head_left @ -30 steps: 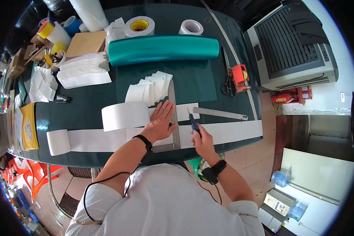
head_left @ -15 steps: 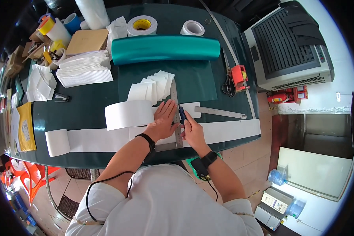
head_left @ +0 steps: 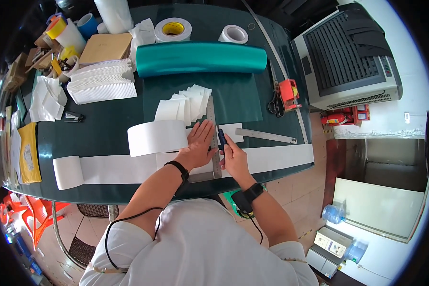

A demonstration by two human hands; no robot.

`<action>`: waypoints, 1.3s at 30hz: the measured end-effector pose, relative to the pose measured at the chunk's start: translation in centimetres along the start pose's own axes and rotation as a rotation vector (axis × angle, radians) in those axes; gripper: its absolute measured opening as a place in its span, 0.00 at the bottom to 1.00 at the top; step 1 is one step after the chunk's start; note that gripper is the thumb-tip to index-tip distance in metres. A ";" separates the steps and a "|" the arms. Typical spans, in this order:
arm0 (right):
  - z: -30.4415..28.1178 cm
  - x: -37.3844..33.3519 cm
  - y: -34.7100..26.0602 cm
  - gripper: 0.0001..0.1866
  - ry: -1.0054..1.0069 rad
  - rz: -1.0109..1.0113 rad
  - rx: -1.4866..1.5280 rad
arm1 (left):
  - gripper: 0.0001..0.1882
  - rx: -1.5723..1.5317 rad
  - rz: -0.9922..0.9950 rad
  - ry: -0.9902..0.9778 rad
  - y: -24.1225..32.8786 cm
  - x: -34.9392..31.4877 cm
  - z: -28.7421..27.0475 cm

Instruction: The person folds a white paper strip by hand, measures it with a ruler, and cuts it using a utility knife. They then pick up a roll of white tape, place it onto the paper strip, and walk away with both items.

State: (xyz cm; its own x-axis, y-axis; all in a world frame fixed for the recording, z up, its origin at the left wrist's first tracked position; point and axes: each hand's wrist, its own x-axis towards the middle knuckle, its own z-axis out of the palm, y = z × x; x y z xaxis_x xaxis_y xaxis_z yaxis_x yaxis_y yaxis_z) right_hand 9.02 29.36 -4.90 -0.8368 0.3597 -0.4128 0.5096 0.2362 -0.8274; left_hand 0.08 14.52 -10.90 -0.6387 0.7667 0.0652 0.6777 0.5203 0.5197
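My left hand (head_left: 199, 145) lies flat with fingers stretched out, pressing on white paper beside a metal square ruler (head_left: 211, 114) that stands crosswise over the strip. In my right hand (head_left: 235, 161) is a dark blue utility knife (head_left: 221, 137), held upright close to the ruler's right edge. Its blade tip is too small to make out. Beneath both hands runs a long white paper strip (head_left: 114, 170), its left end rolled up. A wide white paper roll (head_left: 157, 138) touches the left hand's side. Beyond the hands, several cut white sheets (head_left: 193, 102) are fanned out.
A shiny green roll (head_left: 201, 59) lies across the dark table. On the right are a second metal ruler (head_left: 266, 136), black scissors (head_left: 276, 102) and a red tape dispenser (head_left: 289, 94). A stapler (head_left: 74, 116) and stacked white netting (head_left: 102, 82) are on the left.
The whole view has shifted very slightly. My hands, the knife and the ruler stay almost in place.
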 end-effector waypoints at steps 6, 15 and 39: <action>0.2 0.0 0.1 0.23 0.012 -0.024 0.005 | 0.41 -0.010 0.000 0.009 0.1 0.1 0.0; 0.5 0.0 0.2 0.23 0.006 -0.015 -0.014 | 0.40 0.018 0.005 0.016 0.0 0.0 0.1; 0.0 -0.5 -0.7 0.22 -0.021 -0.002 -0.147 | 0.41 0.038 0.004 0.013 0.0 0.1 0.5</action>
State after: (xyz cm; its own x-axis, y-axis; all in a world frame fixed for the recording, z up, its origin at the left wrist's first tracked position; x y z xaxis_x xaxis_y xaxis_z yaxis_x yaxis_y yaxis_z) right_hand 9.11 29.00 -4.14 -0.8413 0.3404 -0.4199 0.5300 0.3670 -0.7645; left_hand 0.21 14.75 -11.30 -0.6404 0.7640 0.0786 0.6936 0.5314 0.4864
